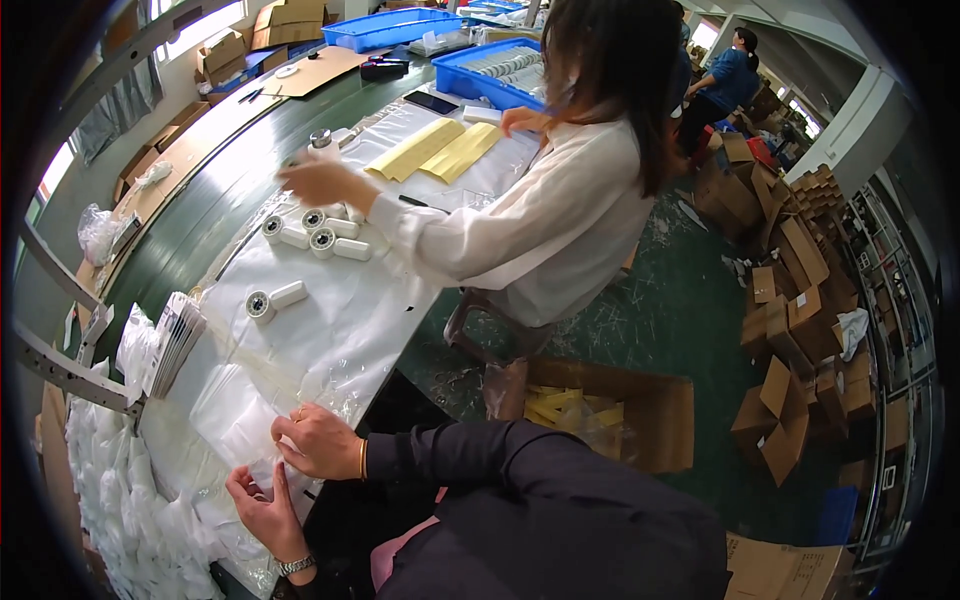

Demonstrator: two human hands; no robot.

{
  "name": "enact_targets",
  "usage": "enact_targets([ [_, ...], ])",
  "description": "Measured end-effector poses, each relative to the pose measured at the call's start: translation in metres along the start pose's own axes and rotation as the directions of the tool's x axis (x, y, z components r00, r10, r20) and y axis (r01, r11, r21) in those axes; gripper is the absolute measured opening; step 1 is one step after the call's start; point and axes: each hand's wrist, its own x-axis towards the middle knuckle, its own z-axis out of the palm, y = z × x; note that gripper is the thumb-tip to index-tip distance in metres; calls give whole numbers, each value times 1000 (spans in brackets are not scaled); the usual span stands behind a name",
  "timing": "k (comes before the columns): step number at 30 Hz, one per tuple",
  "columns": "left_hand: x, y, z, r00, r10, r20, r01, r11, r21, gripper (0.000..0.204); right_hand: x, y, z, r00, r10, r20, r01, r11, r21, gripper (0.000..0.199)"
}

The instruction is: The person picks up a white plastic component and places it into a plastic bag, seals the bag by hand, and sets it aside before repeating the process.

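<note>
Glossy translucent plastic film [232, 412], smooth plastic device [287, 296], matt cardboard box [662, 412].

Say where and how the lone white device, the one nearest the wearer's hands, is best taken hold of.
Probably by its handle, coming from the right and from above: it is straight and slimmer than the round head, lies along the plastic sheet and points right. A grip across its long sides should suit.

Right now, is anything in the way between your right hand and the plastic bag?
Nothing that I can see: the right hand is already at the edge of the plastic bag, with the left hand close by.
</note>
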Motion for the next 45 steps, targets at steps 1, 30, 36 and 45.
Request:
enact_targets([
  [1, 0, -4, -1, 1000, -1, -1, 1, 1000, 2, 41, 0, 0, 0, 1000, -7, -5, 7, 1000, 5, 15],
  [30, 41, -122, -203, 863, -134, -488, 242, 956, 167, 46, 6, -2, -11, 1000, -22, -1, 22, 999, 43, 13],
  [36, 67, -139, -227, 808, 77, -585, 272, 831, 485, 51, -1, -4, 0, 999, -18, 33, 16, 998, 60, 12],
  [45, 160, -197, -270, 776, 152, -612, 302, 763, 571, 58, 6, -5, -2, 999, -40, 10, 39, 998, 42, 13],
])
